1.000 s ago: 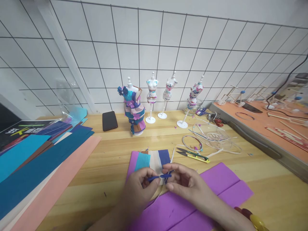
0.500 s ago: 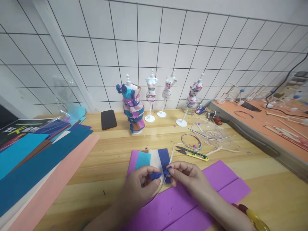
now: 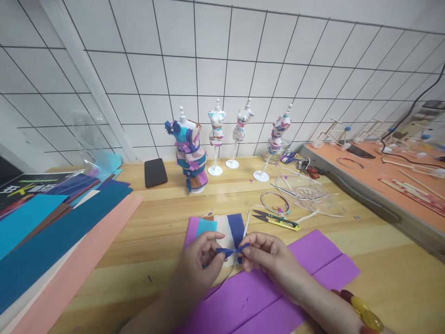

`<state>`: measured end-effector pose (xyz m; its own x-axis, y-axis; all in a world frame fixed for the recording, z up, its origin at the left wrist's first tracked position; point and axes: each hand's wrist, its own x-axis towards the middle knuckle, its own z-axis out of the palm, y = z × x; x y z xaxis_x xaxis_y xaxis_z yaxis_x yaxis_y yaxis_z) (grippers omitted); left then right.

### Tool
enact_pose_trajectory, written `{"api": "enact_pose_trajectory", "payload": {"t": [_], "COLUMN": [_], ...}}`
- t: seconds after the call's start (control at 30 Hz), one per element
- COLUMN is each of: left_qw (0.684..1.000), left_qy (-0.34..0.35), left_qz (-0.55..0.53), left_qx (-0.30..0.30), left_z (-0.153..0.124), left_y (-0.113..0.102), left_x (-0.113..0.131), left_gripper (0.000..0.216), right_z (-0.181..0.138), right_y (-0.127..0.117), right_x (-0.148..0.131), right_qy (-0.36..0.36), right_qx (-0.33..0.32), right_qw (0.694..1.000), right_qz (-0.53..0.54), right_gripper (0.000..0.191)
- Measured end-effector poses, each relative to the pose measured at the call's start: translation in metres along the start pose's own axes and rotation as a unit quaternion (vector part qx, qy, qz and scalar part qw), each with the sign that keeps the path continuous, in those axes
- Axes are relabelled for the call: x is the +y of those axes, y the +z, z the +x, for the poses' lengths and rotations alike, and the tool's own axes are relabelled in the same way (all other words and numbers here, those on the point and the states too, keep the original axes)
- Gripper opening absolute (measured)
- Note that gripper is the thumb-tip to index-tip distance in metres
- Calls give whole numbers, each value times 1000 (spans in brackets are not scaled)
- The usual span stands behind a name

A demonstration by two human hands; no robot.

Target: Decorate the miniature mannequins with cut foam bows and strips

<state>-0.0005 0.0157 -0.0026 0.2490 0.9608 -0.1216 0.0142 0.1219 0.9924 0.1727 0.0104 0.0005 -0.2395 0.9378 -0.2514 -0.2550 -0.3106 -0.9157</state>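
Between my fingertips is a small dark-blue paper bow (image 3: 229, 252), gathered at its middle with a thin strand trailing below it. My left hand (image 3: 205, 260) pinches the bow's left end. The other end sits in the pinch of my right hand (image 3: 269, 255). Beneath the hands lie strips of coloured crepe paper (image 3: 222, 227) in pink, turquoise, cream and navy. A folded purple crepe sheet (image 3: 250, 306) spreads under my right wrist. Yellow-handled thread snips (image 3: 276, 220) rest on the table just beyond my right hand.
Several small white mannequins on stands, one (image 3: 190, 160) dressed in coloured paper, line the wall. A black phone (image 3: 155, 172) lies left of them. Stacked crepe sheets (image 3: 79, 236) cover the left side. Wire coils (image 3: 274, 202) and a clear bag lie right, beside an orange-topped board (image 3: 368, 162).
My left index finger has lifted off the bow and moved up slightly. The bow now shows more flatly between both hands. The camera view has shifted slightly.
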Motion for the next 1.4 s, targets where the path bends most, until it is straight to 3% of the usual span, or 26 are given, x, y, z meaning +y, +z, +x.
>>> {"api": "enact_pose_trajectory", "payload": {"t": [0.2,0.4,0.6,0.87,1.1,1.23,1.4], "left_qw": [998,999,997,998,999,999,997], "left_qy": [62,48,7,-6,25,16,38], "left_qz": [26,15,-79,-65,-43,-36,60], "left_qx": [10,-10,-10,-24,-20,-2,11], "left_z": [0,2,2,2,5,6,2], "left_y": [-1,-4,-6,-8,-4,-3,-1], "left_x": [-8,-6,-3,-2,-8,-10,-9], "left_gripper": [24,27,28,36,32,29,27], "right_z": [2,3,2,2,2,3,3], "right_y": [0,-2,-2,-1,0,2,6], "right_x": [1,2,3,6,9,14,20], "right_qy": [-6,8,18,17,15,-6,-39], "right_qx": [28,44,33,19,4,-23,-37], "right_qw": [1000,998,998,1000,1000,999,991], "right_qz": [3,37,53,18,16,-23,-122], "right_gripper": [23,28,22,25,26,31,39]}}
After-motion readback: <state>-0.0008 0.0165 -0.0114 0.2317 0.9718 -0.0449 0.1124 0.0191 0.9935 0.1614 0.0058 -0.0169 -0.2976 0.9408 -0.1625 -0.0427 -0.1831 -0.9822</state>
